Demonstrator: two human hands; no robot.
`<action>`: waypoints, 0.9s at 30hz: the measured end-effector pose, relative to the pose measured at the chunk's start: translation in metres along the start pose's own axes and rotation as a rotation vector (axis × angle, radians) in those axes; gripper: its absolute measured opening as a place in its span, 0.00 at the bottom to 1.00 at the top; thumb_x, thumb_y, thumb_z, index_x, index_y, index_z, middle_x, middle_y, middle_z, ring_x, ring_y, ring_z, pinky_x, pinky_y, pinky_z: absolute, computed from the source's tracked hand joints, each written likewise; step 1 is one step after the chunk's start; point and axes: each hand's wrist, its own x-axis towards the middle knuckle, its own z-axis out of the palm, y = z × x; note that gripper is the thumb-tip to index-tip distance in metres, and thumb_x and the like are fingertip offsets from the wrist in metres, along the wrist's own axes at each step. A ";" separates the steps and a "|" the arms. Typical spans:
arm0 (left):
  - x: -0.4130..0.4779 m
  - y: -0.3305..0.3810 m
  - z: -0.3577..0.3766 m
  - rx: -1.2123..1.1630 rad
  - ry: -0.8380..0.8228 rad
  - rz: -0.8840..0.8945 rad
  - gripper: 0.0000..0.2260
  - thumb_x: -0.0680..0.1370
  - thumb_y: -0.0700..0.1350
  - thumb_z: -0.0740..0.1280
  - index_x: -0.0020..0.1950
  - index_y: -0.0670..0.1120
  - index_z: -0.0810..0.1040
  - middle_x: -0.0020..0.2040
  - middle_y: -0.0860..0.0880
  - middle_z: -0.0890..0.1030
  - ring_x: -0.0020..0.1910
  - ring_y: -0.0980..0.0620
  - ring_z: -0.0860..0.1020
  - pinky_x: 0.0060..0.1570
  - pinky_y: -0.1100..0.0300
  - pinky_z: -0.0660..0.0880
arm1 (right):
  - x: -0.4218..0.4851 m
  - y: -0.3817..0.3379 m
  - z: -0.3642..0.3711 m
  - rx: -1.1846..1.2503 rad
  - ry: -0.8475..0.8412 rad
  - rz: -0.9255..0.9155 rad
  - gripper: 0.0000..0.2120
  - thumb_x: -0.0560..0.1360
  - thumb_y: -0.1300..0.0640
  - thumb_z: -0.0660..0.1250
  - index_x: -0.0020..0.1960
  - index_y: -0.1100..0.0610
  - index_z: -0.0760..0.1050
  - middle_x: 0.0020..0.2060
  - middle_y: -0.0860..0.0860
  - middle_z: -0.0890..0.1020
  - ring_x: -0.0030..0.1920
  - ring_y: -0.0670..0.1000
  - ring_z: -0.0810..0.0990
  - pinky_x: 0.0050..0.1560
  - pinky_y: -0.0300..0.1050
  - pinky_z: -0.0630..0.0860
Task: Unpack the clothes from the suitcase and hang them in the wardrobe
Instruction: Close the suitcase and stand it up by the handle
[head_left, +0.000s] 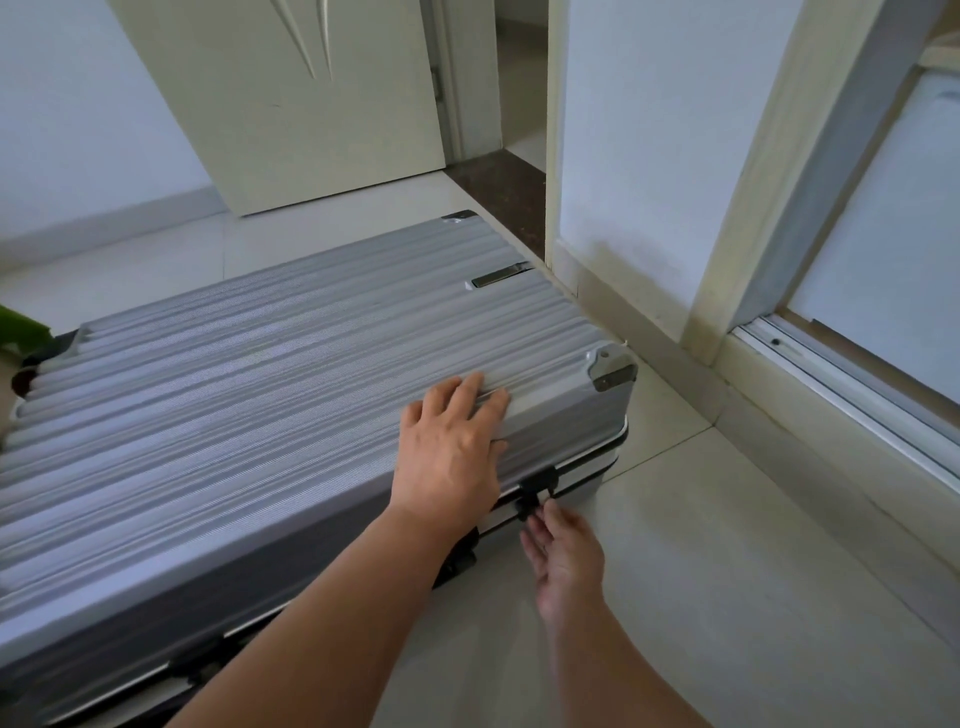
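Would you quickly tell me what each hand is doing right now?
Left hand: open, flat on the suitcase lid.
Right hand: at the black latch; grip cannot be told.

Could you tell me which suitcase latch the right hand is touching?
The latch nearest the suitcase's metal-capped corner, where the right hand's fingers reach; the other latches sit further left.

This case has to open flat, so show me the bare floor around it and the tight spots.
Bare floor lies near right, between the suitcase, the sliding-door track and the right hand. More lies beyond the suitcase, up to the door. Tight: the suitcase's far right side runs close to the skirting; leaves crowd its left end.
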 end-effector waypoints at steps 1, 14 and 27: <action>-0.001 -0.001 -0.001 0.005 -0.001 0.004 0.23 0.67 0.46 0.75 0.61 0.48 0.77 0.63 0.44 0.77 0.59 0.41 0.75 0.51 0.45 0.73 | 0.000 -0.001 -0.001 -0.041 0.001 -0.011 0.06 0.76 0.66 0.66 0.41 0.60 0.72 0.39 0.56 0.79 0.40 0.52 0.79 0.47 0.47 0.78; -0.013 0.002 0.006 -0.008 0.033 -0.027 0.23 0.66 0.43 0.75 0.60 0.47 0.78 0.62 0.43 0.77 0.60 0.40 0.76 0.51 0.45 0.73 | 0.004 0.018 -0.007 -0.031 -0.018 0.066 0.08 0.76 0.56 0.67 0.44 0.58 0.71 0.36 0.54 0.75 0.38 0.52 0.76 0.41 0.50 0.77; -0.011 -0.004 0.006 -0.036 0.030 -0.015 0.24 0.65 0.43 0.75 0.61 0.48 0.78 0.62 0.43 0.77 0.59 0.40 0.76 0.50 0.46 0.74 | 0.007 0.014 -0.005 -0.138 0.009 -0.186 0.10 0.76 0.65 0.65 0.57 0.61 0.73 0.48 0.58 0.79 0.46 0.55 0.79 0.43 0.46 0.76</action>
